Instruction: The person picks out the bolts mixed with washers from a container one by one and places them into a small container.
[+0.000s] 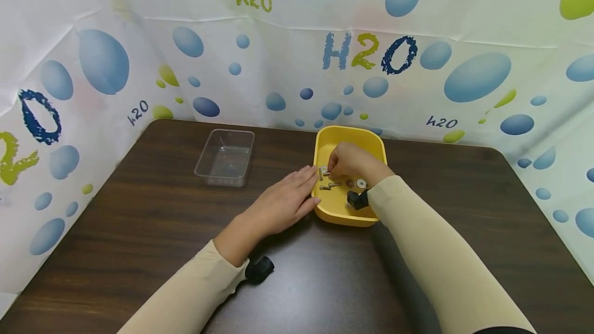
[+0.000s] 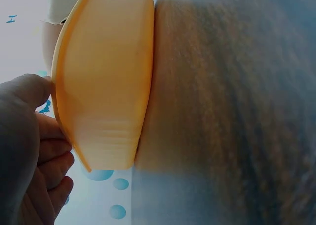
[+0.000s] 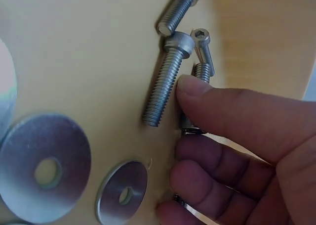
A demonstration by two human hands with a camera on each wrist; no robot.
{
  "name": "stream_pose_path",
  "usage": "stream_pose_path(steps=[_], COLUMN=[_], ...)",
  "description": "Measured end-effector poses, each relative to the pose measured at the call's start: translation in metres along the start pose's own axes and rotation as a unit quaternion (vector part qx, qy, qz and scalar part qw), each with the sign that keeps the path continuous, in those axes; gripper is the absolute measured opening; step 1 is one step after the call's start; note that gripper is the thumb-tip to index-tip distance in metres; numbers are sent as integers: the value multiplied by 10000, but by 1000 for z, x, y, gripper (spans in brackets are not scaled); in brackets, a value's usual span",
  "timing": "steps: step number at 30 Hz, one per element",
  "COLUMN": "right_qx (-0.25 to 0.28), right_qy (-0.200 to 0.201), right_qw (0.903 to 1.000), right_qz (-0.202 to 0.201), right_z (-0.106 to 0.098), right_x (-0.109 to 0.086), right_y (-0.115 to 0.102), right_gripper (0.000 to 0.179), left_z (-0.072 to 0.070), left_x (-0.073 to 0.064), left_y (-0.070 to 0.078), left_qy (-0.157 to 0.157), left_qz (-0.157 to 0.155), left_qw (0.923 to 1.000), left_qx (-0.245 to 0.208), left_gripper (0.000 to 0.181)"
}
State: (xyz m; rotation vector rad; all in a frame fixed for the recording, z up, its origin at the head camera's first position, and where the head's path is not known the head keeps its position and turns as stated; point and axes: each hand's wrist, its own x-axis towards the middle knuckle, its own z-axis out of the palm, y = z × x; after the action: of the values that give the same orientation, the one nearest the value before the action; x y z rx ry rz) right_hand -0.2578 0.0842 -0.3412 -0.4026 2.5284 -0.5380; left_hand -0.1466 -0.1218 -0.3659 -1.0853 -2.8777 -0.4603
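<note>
My right hand (image 1: pixel 349 163) reaches down into a yellow plastic tub (image 1: pixel 341 216). In the right wrist view its thumb and fingers pinch a socket-head bolt (image 3: pixel 202 70), mostly covered by the thumb. Close by on the tub floor lie several more metal bolts, one long bolt (image 3: pixel 165 81) right beside the thumb tip. Flat washers, among them a large washer (image 3: pixel 74 178) and a smaller washer (image 3: pixel 110 198), lie near the fingers. My left hand (image 1: pixel 284 201) rests with straight fingers against the tub's left rim, and its fingertips touch the edge in the left wrist view.
A clear plastic box (image 1: pixel 225 161) stands to the left of the tub on the dark wooden table (image 1: pixel 139 241). Behind the table's far edge hangs a white curtain (image 1: pixel 297 55) with blue and green drops.
</note>
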Motion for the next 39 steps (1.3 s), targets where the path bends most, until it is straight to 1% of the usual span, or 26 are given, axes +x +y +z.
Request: stream_pose_path(steps=[4,8,11,15,18,22,26,33,36,39], right_qx=[-122,-103,-116,-212,-170,-72,38,243,235,341], right_qy=[-45,-59,125,482,612,708,740,666,666,630], right_qw=[9998,9997,9995,9977,9969,9966,9964,9967,9966,9963], right_qz=[-132,-193,-248,-423,-472,-412,-415,-387,-435,-483], right_z=[0,-1,-3,-6,-9,-9,-9,-10,-10,-9], right_x=[0,1,2,4,4,4,4,4,5,7], right_y=[2,6,8,9,9,9,10,9,9,9], right_gripper=[8,9,9,10,10,9,9,7,7,7], left_z=[2,3,3,3,3,2,2,2,2,2], left_x=[1,1,1,1,1,0,0,-1,-2,-2], left_y=[1,2,2,2,2,2,2,2,2,1], left_qy=[-3,25,62,127,167,162,145,154,147,154], left_qz=[-40,-55,-52,-46,-37,-16,-15,-38,-58,-59], left_qw=[10000,10000,10000,9999,9998,9999,9999,9999,9999,9998], left_qx=[-5,23,43,66,75,41,62,58,70,77], left_gripper=[61,61,61,61,60,60,60,61,61,61])
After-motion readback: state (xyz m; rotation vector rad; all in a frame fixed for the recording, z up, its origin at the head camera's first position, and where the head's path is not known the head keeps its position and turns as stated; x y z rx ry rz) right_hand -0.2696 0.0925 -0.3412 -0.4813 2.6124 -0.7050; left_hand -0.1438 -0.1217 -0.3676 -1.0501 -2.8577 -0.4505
